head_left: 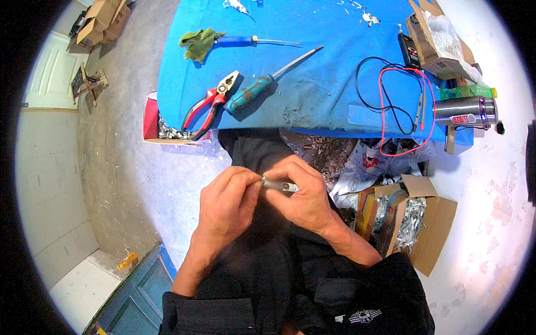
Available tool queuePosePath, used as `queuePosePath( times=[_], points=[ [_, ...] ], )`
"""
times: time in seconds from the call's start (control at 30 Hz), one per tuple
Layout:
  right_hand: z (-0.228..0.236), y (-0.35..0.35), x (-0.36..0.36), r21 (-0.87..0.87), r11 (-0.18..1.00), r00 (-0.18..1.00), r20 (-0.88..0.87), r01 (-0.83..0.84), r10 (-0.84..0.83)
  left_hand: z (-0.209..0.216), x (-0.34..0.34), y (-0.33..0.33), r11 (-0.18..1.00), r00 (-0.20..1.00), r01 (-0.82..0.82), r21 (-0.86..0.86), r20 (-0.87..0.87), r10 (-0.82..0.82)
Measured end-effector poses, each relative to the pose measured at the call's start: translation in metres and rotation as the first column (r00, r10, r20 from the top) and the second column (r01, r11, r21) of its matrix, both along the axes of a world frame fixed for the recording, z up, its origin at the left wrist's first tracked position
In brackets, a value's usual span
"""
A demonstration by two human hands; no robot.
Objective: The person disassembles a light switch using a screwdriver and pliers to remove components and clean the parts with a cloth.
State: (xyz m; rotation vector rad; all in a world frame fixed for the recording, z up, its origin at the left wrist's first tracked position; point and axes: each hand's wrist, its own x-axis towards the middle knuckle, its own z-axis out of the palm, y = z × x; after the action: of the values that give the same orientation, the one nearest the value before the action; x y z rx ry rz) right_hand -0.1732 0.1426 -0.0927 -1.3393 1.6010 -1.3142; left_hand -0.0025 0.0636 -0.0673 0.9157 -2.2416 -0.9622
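Above my lap, my right hand [306, 195] grips a small silvery cylinder [274, 183] between thumb and forefinger. My left hand [228, 198] is closed, its thumb and fingertips pinched at the cylinder's left end. The part inside that pinch is hidden. Beyond my hands, on a blue-covered table [318, 84], lie pliers [215, 103] with red and black handles. Next to them is a screwdriver [251, 95] with a worn teal handle. Farther back lies a blue-handled screwdriver [234, 41], a green cloth [201, 44] at its handle end.
A meter [409, 51] with red and black leads lies at the table's right, near a steel flask [466, 111] and a cardboard box [438, 56]. Below right stands an open carton [432, 229] of silvery pieces beside a white plastic bag [368, 167]. A red box [151, 118] holds metal parts.
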Motion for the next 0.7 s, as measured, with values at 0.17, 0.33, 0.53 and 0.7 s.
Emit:
queuePosePath(
  times=[0.17, 0.33, 0.53, 0.7],
  points=[
    [-0.003, -0.001, -0.001, -0.019, 1.0, 1.0, -0.02, -0.003, 0.003, -0.005, -0.003, 0.002, 0.992, 0.999, 0.004, -0.128, 0.035, 0.0],
    [-0.002, -0.001, -0.003, -0.025, 0.999, 0.999, -0.009, -0.035, 0.035, -0.012, -0.004, 0.004, 0.98, 1.0, 0.016, -0.201, -0.009, -0.018],
    [-0.002, 0.001, -0.006, -0.063, 0.996, 0.998, -0.008, -0.058, 0.058, -0.011, -0.006, 0.007, 0.985, 0.996, 0.012, -0.173, -0.087, -0.027],
    [-0.002, 0.009, -0.008, -0.151, 0.985, 0.997, 0.008, -0.078, 0.08, -0.031, 0.019, -0.005, 0.974, 0.978, -0.209, -0.086, -0.029, 0.208]
  ],
)
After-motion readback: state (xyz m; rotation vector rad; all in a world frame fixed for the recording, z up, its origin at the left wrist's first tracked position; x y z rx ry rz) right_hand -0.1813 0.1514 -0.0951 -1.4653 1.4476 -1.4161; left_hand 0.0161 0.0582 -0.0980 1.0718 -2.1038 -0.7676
